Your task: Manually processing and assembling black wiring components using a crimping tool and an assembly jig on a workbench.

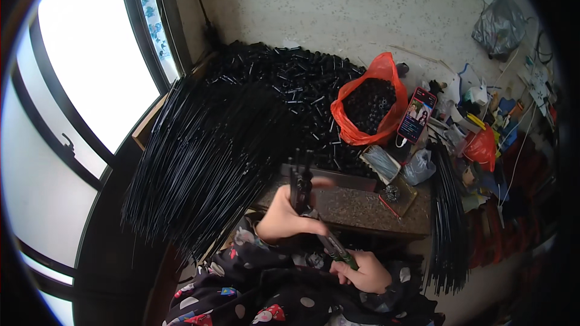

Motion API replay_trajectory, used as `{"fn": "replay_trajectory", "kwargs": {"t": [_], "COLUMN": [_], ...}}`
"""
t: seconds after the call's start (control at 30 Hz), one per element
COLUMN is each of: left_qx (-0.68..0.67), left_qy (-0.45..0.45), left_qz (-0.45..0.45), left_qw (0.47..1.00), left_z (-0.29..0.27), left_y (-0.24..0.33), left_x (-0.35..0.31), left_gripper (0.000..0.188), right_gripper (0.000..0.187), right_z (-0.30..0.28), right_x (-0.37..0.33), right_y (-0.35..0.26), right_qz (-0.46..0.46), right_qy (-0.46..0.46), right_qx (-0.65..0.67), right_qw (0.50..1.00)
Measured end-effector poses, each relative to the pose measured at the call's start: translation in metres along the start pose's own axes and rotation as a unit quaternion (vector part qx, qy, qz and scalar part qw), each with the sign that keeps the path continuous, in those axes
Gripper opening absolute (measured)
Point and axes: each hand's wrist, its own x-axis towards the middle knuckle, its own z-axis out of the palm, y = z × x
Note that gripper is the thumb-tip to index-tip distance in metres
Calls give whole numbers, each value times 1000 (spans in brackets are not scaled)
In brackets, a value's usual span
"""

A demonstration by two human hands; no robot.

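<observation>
Near the front edge of the worktable, my left hand (285, 220) is closed round several black cylindrical parts (300, 188) that stand up from its grip. The thumb lies across their lower end, and the fingers are partly smeared by motion. Lower and to the right, my right hand (366, 273) is closed on a slim dark tool with a green portion (342, 255). It slants up and left to the base of the parts in my left hand. The tool's exact kind cannot be made out, and its far end is partly hidden by the left thumb.
Long thin black rods (199, 163) lie in a thick bundle at left; another bundle (447, 223) hangs at right. Behind is a heap of short black parts (290, 78). A red plastic bag (344, 130), a phone (417, 115), a box of thin pins (382, 163) and clutter stand right.
</observation>
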Motion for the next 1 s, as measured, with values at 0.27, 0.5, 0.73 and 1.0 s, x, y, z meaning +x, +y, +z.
{"fn": "replay_trajectory", "kwargs": {"t": [0.27, 0.5, 0.73, 1.0], "left_qx": [7, 38, 47, -43], "left_qy": [88, 113, 85, 144], "left_qz": [-19, 15, 24, 52], "left_qw": [996, 993, 995, 987], "left_z": [22, 24, 23, 28], "left_y": [13, -6, 8, 16], "left_x": [-6, -8, -4, -10], "left_gripper": [33, 24, 27, 31], "right_gripper": [57, 39, 38, 41], "right_z": [-12, -13, 7, 27], "right_x": [0, -16, -10, 0], "right_y": [-3, -32, -6, -20], "right_qz": [4, 80, -94, -145], "right_qy": [-182, 6, 123, 195], "right_qx": [246, -99, -174, -226], "right_qw": [952, 992, 973, 943]}}
